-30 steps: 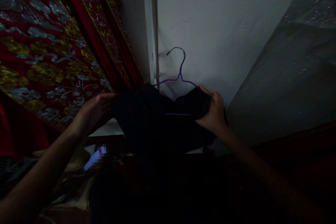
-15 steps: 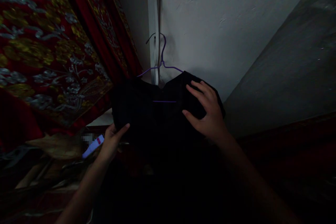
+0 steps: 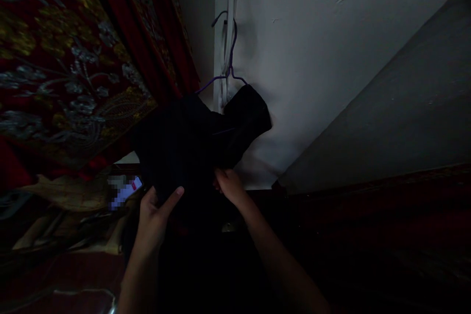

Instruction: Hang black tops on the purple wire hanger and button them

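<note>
A black garment (image 3: 176, 142), probably a shirt, hangs from a purple wire hanger (image 3: 231, 66) hooked on a pale strip at the wall. At its lower left edge, my left hand (image 3: 156, 213) is closed on the cloth, thumb in front and fingers behind. My right hand (image 3: 228, 184) is closed on the garment's right side, below the sleeve. The right shoulder and sleeve bend inward. Darkness hides the garment's lower part and most of its folds.
To the left hangs a red curtain (image 3: 84, 59) with gold and silver patterns. Beneath it a lit phone-like screen (image 3: 127, 192) lies near a woven item (image 3: 69, 194). A pale wall (image 3: 294, 34) rises behind the hanger, with a darker grey lower band (image 3: 405, 108).
My right hand has moved from lying spread on the garment's right shoulder down and left, and closed on the cloth. The garment's right side has folded inward; the hanger has turned.
</note>
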`<state>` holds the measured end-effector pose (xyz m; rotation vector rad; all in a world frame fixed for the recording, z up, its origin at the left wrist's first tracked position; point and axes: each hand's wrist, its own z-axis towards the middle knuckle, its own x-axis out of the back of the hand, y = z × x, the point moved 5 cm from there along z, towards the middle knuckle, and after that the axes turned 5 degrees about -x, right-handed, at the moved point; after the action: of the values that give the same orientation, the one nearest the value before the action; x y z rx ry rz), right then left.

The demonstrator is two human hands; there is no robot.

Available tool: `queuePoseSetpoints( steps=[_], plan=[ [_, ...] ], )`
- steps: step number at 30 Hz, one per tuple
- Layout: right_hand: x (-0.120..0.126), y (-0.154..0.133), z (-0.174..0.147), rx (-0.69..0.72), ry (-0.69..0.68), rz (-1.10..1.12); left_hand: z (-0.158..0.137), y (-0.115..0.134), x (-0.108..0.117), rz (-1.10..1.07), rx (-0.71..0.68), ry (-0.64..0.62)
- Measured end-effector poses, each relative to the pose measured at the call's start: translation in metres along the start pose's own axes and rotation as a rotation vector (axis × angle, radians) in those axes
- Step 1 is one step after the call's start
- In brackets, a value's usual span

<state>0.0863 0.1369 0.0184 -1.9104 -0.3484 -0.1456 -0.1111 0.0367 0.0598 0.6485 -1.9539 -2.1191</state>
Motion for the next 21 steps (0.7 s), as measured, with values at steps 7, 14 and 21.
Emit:
queuePoseSetpoints(
  steps=[7, 14, 21],
  plan=[
    [0.015, 0.046, -0.05, -0.078, 0.044, 0.224, -0.009, -0.003, 0.001, 0.152, -0.353, 0.367],
    [0.011, 0.028, -0.073, 0.036, -0.041, 0.27, -0.047, -0.044, -0.05, 0.481, -0.715, 0.391],
    [0.01, 0.031, -0.072, 0.081, -0.019, 0.4, -0.053, -0.079, -0.085, 0.35, -0.605, -0.084]
  ],
)
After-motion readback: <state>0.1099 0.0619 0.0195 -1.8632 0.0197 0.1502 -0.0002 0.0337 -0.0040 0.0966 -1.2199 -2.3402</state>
